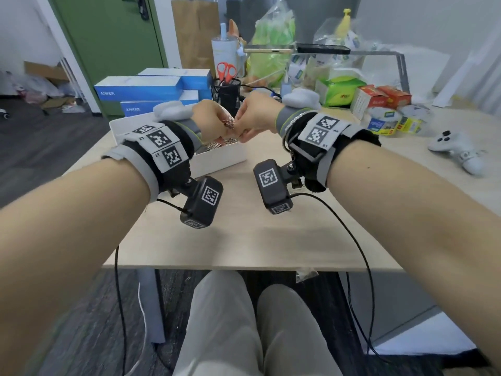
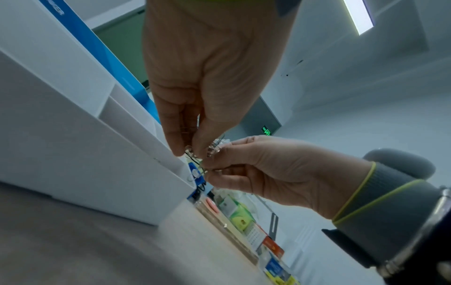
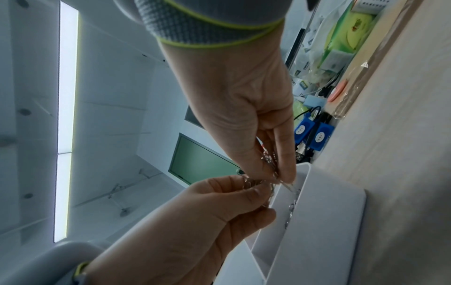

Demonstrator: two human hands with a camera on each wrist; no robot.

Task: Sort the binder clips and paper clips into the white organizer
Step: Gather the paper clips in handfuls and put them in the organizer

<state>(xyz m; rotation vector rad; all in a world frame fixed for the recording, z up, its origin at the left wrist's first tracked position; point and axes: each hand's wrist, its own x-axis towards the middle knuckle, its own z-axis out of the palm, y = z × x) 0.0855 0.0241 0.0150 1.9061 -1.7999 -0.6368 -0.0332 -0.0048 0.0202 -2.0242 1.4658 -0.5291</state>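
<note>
While both hands [image 1: 235,123] pinch tangled paper clips [image 1: 230,122], above white organizer [image 1: 219,158] rim

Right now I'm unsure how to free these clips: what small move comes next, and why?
Probably ease the right hand away: both hands pinch one tangled bunch of paper clips above the white organizer, so the left hand can hold while a few separate.

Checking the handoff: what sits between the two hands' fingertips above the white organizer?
A tangle of silver wire paper clips, pinched by both left hand and right hand; clearest in the right wrist view.
</note>
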